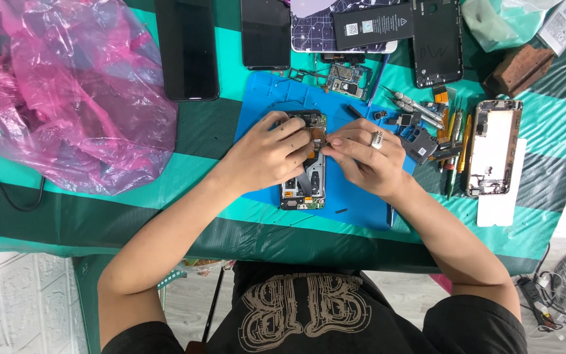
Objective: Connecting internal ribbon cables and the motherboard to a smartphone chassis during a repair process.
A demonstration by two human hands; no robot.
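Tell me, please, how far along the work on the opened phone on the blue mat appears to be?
Done: the opened phone lies on the blue mat with its insides bare, and a loose circuit board and small parts sit apart. In hand: the left hand and right hand pinch at an orange strip near its middle. Left: the phone remains uncovered, with the screwdrivers lying unused.
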